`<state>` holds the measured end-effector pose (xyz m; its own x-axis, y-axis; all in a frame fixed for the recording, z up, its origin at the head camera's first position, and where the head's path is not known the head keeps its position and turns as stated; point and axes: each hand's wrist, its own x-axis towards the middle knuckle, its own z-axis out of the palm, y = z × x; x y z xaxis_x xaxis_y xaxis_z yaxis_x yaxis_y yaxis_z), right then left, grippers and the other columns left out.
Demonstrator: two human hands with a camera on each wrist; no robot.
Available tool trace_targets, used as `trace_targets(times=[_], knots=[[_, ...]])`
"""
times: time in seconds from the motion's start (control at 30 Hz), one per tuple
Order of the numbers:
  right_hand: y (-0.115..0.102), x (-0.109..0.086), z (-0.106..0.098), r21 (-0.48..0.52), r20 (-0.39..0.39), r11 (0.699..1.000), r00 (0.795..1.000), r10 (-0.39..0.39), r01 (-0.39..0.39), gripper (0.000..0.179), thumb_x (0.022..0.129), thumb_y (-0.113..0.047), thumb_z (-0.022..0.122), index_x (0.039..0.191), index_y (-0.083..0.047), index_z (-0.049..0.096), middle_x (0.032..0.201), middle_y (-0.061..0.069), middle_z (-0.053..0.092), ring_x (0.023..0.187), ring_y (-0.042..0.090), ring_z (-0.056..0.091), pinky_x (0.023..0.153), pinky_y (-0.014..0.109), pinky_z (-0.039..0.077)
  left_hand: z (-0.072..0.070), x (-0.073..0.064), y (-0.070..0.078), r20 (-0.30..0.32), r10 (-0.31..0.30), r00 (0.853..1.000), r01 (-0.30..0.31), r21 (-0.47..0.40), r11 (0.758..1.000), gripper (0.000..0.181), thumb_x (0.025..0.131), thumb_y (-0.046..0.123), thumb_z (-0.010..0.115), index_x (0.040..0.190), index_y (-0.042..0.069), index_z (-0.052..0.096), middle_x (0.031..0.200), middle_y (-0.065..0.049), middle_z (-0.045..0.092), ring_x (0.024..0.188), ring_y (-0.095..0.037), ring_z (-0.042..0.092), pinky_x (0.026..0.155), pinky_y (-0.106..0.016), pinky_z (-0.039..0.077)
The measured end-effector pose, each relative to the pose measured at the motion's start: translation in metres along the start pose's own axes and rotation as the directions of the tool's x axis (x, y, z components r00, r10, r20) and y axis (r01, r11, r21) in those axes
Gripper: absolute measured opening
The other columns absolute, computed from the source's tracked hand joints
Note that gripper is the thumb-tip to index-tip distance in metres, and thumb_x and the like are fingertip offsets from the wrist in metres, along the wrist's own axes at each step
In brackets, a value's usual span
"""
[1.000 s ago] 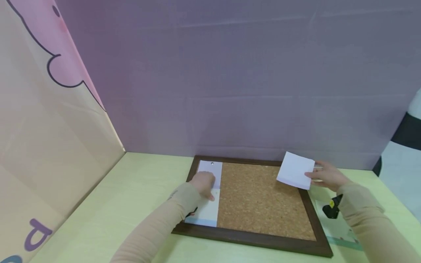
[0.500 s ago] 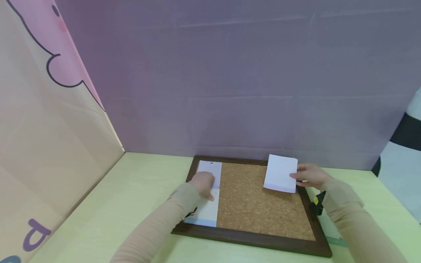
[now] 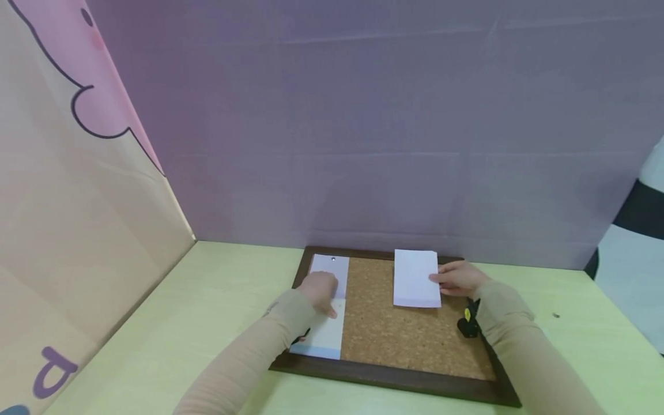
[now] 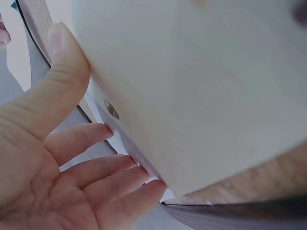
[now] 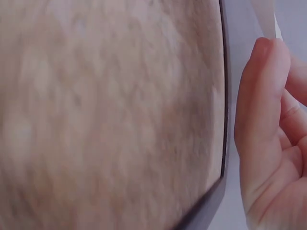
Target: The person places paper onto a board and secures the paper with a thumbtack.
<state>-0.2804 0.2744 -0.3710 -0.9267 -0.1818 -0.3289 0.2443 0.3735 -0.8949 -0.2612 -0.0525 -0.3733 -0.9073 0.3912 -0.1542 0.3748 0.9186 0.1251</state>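
Observation:
My left hand [image 3: 318, 290] rests at the left of the corkboard [image 3: 373, 323], over an upper white sheet [image 3: 337, 276] and a lower pale sheet [image 3: 329, 328] with a blue bottom band. In the left wrist view its thumb and loosely bent fingers touch a paper edge beside a small shiny pin [image 4: 112, 109]. Another pin [image 3: 333, 259] shows at the upper sheet's top. My right hand [image 3: 459, 278] pinches a white sheet of paper [image 3: 417, 278] by its right edge. That sheet hangs over the board's upper right part; whether it touches the cork I cannot tell.
The board's dark wooden frame [image 3: 394, 377] lies on a pale yellow table [image 3: 223, 300], close to a grey-purple back wall [image 3: 363, 115]. A small dark item [image 3: 556, 315] lies on the table at the right. A printed wall [image 3: 78, 230] bounds the left side.
My right hand has carried the white sheet leftward over the board and turned it more upright. A green-edged sheet on the right is now hidden behind my arm. My left hand stays put.

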Motion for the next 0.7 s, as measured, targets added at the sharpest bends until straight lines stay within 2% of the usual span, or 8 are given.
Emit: trace_targets(times=[0.23, 0.43, 0.57, 0.7], knots=[[0.0, 0.009, 0.011, 0.021, -0.01, 0.999, 1.0, 0.025, -0.025, 0.007, 0.088, -0.007, 0.065, 0.083, -0.007, 0.059, 0.072, -0.005, 0.059, 0.064, 0.004, 0.056, 0.06, 0.017, 0.052, 0.0, -0.001, 0.0, -0.009, 0.006, 1.0, -0.006, -0.005, 1.0, 0.045, 0.062, 0.031, 0.087, 0.091, 0.004, 0.066, 0.093, -0.009, 0.068, 0.094, -0.026, 0.063, 0.09, -0.036, 0.05], [-0.006, 0.01, 0.026, -0.088, -0.074, 0.994, 0.995, 0.059, -0.065, 0.011, 0.086, -0.005, 0.066, 0.089, 0.002, 0.058, 0.068, -0.003, 0.055, 0.057, 0.006, 0.054, 0.055, 0.018, 0.051, 0.002, 0.001, -0.001, -0.009, 0.005, 1.0, -0.005, -0.008, 1.0, 0.045, 0.062, 0.031, 0.087, 0.091, 0.005, 0.066, 0.092, -0.008, 0.067, 0.093, -0.025, 0.063, 0.089, -0.036, 0.05], [-0.01, 0.009, 0.034, -0.148, -0.114, 0.984, 0.99, 0.082, -0.098, 0.011, 0.085, -0.005, 0.067, 0.084, 0.001, 0.058, 0.064, -0.003, 0.052, 0.053, 0.006, 0.052, 0.053, 0.019, 0.05, 0.004, 0.002, -0.002, -0.01, 0.003, 1.0, -0.004, -0.023, 1.0, 0.049, 0.063, 0.03, 0.087, 0.099, 0.004, 0.066, 0.099, -0.009, 0.068, 0.099, -0.027, 0.062, 0.093, -0.037, 0.049], [-0.012, 0.012, 0.04, -0.164, -0.14, 0.98, 0.986, 0.087, -0.109, 0.014, 0.084, -0.006, 0.068, 0.075, -0.003, 0.058, 0.06, -0.003, 0.052, 0.051, 0.005, 0.051, 0.051, 0.017, 0.049, 0.005, 0.002, -0.001, -0.018, 0.007, 1.0, -0.008, -0.035, 0.999, 0.049, 0.062, 0.029, 0.087, 0.098, 0.004, 0.066, 0.098, -0.009, 0.068, 0.099, -0.027, 0.062, 0.093, -0.037, 0.049]])
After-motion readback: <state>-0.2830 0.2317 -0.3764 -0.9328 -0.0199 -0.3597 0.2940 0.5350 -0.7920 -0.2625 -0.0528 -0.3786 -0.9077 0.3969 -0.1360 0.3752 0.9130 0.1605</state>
